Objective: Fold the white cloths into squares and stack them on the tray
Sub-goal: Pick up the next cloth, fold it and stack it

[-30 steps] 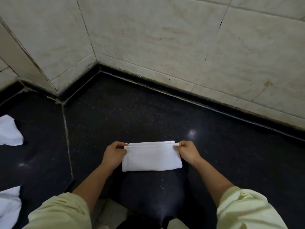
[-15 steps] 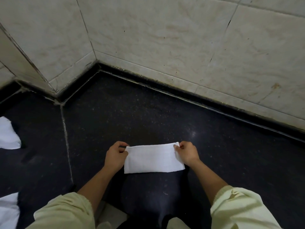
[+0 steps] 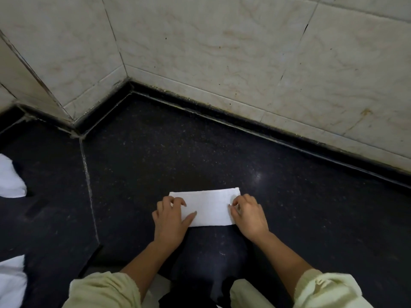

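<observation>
Dark stone surface (image 3: 155, 152), tiled wall (image 3: 222, 52). White cloth (image 3: 209, 207) lies lengthwise left-to-right; my left hand (image 3: 170, 218) and right hand (image 3: 249, 215) curl on its short ends, grip unclear.

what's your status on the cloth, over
Left hand presses cloth at left end; right hand on right end, grip unclear. Cloth a flat folded rectangle, not square yet. No tray in view.

folded white rectangular cloth (image 3: 209, 207): plain white | polished black stone surface (image 3: 155, 156): black, fine pale speckles, one light grey seam | glazed marble-look wall tiles (image 3: 222, 52): cream, tan veining, brownish stains, dark grout lines | loose fabric sleeves (image 3: 104, 290): pale yellow-green | crumpled white cloth (image 3: 9, 178) at left edge: plain white | another white cloth (image 3: 11, 283), lower-left corner: white
</observation>
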`<action>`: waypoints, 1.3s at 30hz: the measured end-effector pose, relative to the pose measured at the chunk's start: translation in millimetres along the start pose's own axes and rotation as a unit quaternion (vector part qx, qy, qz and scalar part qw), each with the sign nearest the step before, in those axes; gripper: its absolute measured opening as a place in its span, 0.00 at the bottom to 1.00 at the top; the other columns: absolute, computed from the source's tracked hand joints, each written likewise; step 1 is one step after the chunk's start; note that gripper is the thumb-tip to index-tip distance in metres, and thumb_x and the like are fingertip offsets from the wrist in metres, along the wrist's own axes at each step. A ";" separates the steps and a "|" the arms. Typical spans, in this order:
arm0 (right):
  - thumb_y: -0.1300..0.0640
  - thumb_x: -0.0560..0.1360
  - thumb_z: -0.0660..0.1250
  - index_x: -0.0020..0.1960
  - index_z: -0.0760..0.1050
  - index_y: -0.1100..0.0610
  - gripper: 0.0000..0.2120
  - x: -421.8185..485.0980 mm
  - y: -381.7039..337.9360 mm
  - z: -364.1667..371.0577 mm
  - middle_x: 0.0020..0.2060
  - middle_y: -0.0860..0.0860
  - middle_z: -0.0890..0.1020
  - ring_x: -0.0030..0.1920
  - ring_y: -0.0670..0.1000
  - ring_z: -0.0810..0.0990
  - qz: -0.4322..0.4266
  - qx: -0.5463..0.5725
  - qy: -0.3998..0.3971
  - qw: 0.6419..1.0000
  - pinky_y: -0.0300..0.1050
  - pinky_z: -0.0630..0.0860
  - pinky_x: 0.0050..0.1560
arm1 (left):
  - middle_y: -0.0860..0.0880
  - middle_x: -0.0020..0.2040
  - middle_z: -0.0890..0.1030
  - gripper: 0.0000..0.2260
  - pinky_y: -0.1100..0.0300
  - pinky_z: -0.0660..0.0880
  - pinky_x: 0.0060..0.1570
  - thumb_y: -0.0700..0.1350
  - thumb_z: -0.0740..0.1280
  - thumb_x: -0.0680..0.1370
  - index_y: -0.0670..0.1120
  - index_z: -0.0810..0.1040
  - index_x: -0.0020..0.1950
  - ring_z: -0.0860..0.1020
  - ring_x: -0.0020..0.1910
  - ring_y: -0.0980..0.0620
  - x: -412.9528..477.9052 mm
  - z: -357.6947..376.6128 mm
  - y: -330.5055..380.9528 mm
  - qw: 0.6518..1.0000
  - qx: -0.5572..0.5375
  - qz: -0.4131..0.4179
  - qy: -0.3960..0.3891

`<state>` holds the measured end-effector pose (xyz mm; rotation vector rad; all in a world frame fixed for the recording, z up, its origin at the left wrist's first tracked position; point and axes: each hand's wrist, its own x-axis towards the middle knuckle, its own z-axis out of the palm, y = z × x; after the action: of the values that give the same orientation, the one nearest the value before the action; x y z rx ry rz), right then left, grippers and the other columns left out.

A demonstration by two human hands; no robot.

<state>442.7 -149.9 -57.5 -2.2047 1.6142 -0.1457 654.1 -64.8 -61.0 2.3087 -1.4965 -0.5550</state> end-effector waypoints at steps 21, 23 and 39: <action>0.55 0.70 0.72 0.50 0.74 0.62 0.14 14.3 -4.8 -4.6 0.48 0.56 0.80 0.51 0.56 0.80 0.305 0.204 -0.075 0.927 0.50 0.79 0.50 | 0.51 0.64 0.63 0.28 0.51 0.66 0.65 0.57 0.78 0.65 0.56 0.71 0.61 0.65 0.63 0.49 -3.5 -8.1 -39.6 0.987 -0.133 -0.077 -0.043; 0.58 0.70 0.71 0.40 0.74 0.59 0.06 15.9 -5.4 -7.3 0.43 0.54 0.81 0.49 0.55 0.80 0.304 0.233 -0.071 0.921 0.50 0.79 0.48 | 0.51 0.64 0.64 0.29 0.51 0.66 0.65 0.57 0.78 0.65 0.56 0.71 0.61 0.65 0.63 0.50 -3.7 -8.2 -39.9 0.987 -0.136 -0.076 -0.044; 0.64 0.71 0.71 0.36 0.73 0.58 0.09 18.2 -26.4 -35.9 0.36 0.52 0.79 0.38 0.49 0.77 0.199 0.407 -0.063 0.889 0.42 0.74 0.40 | 0.50 0.53 0.72 0.27 0.61 0.68 0.50 0.44 0.81 0.64 0.51 0.73 0.58 0.71 0.54 0.51 4.1 -10.3 -52.0 0.959 -0.267 -0.085 -0.032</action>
<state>460.9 -169.5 -17.5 -1.2049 1.5101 -0.4531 701.6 -47.5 -77.4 2.0064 -1.0113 -0.9550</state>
